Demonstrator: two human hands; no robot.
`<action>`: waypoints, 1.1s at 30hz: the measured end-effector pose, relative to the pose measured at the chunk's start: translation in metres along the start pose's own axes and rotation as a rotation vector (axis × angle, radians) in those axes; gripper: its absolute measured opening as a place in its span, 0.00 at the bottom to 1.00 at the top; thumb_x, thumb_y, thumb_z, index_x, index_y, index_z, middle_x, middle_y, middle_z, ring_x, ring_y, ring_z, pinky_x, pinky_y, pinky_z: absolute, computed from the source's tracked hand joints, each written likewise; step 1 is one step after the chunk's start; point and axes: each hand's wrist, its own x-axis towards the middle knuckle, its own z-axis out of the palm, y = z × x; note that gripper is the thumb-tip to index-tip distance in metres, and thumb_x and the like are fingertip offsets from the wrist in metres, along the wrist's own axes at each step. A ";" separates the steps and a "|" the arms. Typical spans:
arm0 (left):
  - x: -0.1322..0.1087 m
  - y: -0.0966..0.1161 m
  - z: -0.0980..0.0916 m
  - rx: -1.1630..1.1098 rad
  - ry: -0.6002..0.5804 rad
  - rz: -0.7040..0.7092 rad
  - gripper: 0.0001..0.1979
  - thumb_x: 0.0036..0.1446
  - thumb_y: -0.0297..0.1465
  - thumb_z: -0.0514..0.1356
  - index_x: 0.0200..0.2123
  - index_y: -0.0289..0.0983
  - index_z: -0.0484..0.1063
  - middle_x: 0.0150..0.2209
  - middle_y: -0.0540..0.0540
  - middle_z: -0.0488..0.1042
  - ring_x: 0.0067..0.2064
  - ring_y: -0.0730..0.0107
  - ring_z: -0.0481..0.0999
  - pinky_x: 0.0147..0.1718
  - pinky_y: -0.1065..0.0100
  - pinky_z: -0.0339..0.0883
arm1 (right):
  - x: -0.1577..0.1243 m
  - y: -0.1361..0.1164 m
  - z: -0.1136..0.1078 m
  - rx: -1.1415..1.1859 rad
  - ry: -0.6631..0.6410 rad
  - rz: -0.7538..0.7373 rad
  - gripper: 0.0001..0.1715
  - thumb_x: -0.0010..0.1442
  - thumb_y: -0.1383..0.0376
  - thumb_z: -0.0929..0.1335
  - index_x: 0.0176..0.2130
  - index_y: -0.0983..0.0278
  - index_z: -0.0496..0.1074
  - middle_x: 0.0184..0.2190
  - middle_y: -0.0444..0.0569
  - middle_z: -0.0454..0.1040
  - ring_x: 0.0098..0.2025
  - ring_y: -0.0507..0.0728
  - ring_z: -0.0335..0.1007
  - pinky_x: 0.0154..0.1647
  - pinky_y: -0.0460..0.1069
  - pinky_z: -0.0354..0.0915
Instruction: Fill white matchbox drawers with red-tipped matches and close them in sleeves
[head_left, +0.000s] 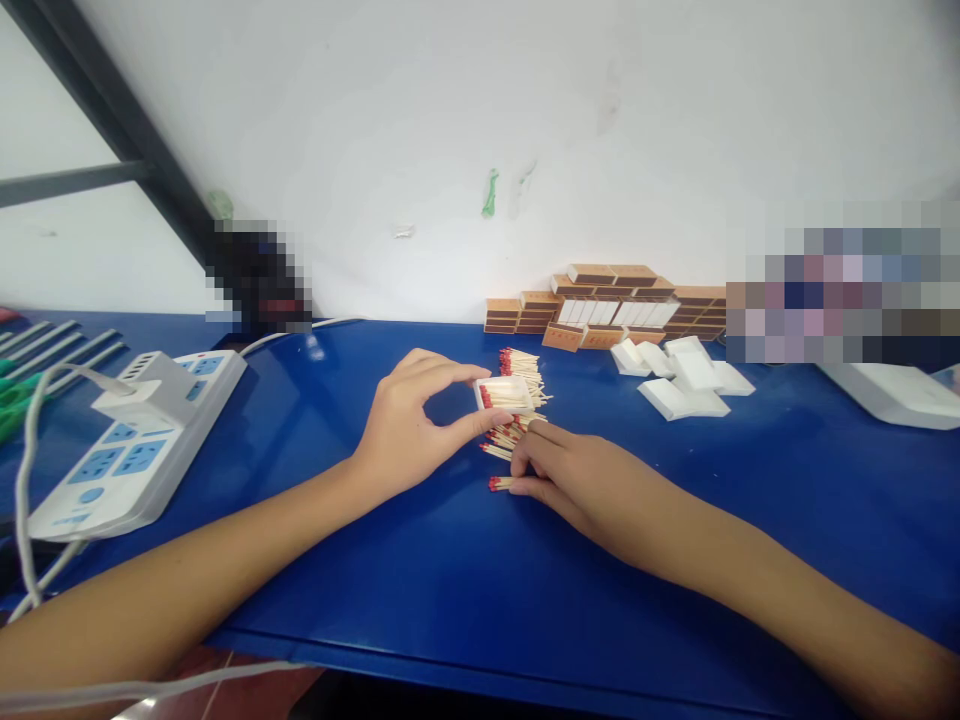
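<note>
Head camera view: a glossy blue table [465,580] stands against a plain white wall [450,120]. The left hand [409,430] is half open in a C shape. Its thumb and forefinger pinch the two ends of a small white cardboard tray [507,394], which is rectangular, shallow and filled with thin pale wooden sticks. The tray lies at about 2 o'clock from this hand, touching the fingertips.

Loose matches [525,368] with red heads lie in an untidy heap around the tray, at 10 o'clock from the right hand [581,475]. The right hand is low on the table with curled fingers, nearly closed, and it grips a few of the matches. One red head sticks out at its 9 o'clock side.

At 12 o'clock, by the wall, brown matchbox sleeves [607,290] are stacked like bricks; their print is too small to read. Empty white trays [686,385] lie just in front of them. At 9 o'clock there is a white power strip [112,470] with light blue sockets and a white charger [146,395] plugged in. No writing on it is readable.
</note>
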 end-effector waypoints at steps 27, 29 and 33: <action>-0.006 0.012 0.005 -0.077 -0.133 0.114 0.19 0.53 0.42 0.76 0.46 0.41 0.81 0.40 0.47 0.85 0.44 0.60 0.79 0.48 0.56 0.70 | 0.000 0.006 -0.014 0.027 0.345 -0.030 0.06 0.73 0.63 0.65 0.41 0.61 0.69 0.39 0.48 0.74 0.31 0.53 0.71 0.31 0.50 0.64; -0.006 0.011 0.004 -0.079 -0.140 0.112 0.19 0.53 0.42 0.76 0.46 0.41 0.81 0.40 0.46 0.85 0.44 0.59 0.80 0.48 0.55 0.70 | 0.000 0.004 -0.013 0.006 0.363 -0.038 0.05 0.73 0.63 0.65 0.41 0.60 0.69 0.40 0.48 0.74 0.31 0.54 0.71 0.31 0.50 0.64; -0.006 0.010 0.005 -0.100 -0.132 0.104 0.19 0.54 0.42 0.75 0.46 0.42 0.82 0.41 0.46 0.85 0.44 0.59 0.80 0.49 0.55 0.71 | 0.001 0.004 -0.012 0.014 0.375 -0.056 0.06 0.73 0.63 0.65 0.41 0.61 0.69 0.40 0.48 0.74 0.31 0.53 0.71 0.31 0.49 0.65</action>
